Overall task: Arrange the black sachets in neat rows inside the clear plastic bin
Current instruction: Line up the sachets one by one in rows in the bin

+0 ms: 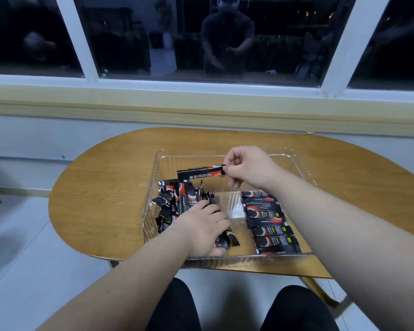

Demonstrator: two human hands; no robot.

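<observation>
Right hand (246, 167) pinches 1 sachet (201, 172) by its end; best laid square against the bin (191, 156) right-edge row (270, 223). Left hand (201, 225) rests flat on the pile (175, 201).

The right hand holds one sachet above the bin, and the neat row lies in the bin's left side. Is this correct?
Not quite. In the head view the neat row lies in the right side of the bin, not the left. The right hand does hold one sachet above the bin.
</observation>
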